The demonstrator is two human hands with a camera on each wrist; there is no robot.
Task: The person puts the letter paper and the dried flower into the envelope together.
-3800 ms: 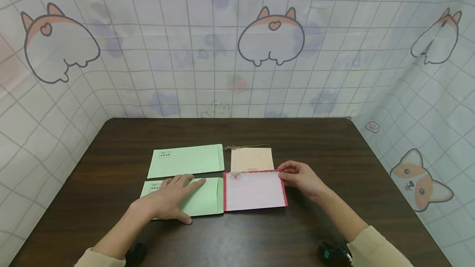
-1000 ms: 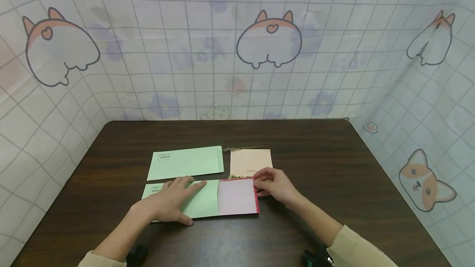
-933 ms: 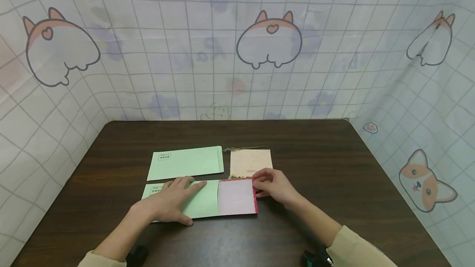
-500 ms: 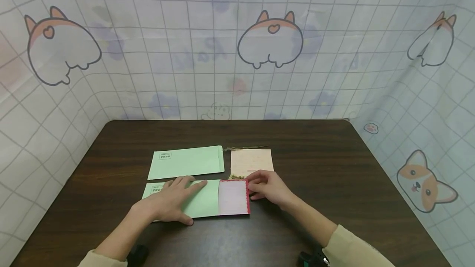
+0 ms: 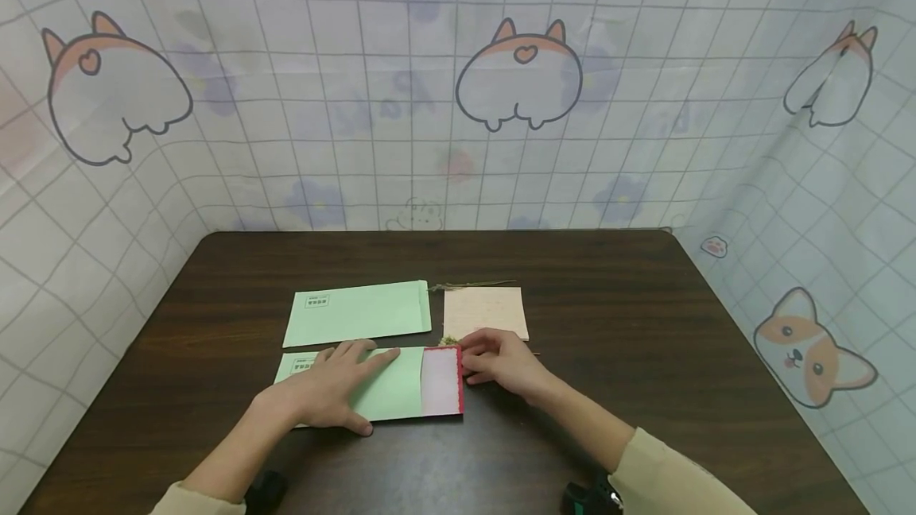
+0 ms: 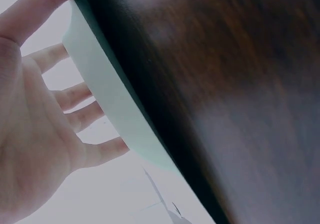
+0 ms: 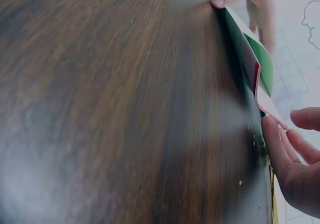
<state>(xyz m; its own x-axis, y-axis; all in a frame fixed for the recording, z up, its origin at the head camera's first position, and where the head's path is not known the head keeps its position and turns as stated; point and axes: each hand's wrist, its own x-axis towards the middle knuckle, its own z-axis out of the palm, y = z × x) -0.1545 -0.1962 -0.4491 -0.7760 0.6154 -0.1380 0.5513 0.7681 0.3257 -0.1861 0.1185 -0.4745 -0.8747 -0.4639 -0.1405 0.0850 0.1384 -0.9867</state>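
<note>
My left hand (image 5: 315, 392) lies with fingers spread on the near green envelope (image 5: 393, 388), holding it against the table. In the left wrist view, the left hand's (image 6: 35, 129) fingers reach over the envelope's edge. A pale pink card (image 5: 440, 382) with a red scalloped border sits mostly inside the envelope, its right end sticking out of the opening. My right hand (image 5: 504, 368) pinches that end near its far corner. In the right wrist view the envelope's mouth (image 7: 262, 64) gapes around the slightly bent card (image 7: 257, 81).
Behind lies a second green envelope (image 5: 361, 315). To its right is a beige sheet (image 5: 485, 311), with a thin dried stem (image 5: 475, 285) along its far edge and a small green sprig (image 5: 448, 340) at its near edge. Dark wood table (image 5: 608, 284) surrounds them; a patterned curtain (image 5: 401, 102) hangs behind.
My right hand has moved left, sliding the card from beside the envelope's opening deep into it; only a narrow strip shows now. My left hand has stayed in place.
</note>
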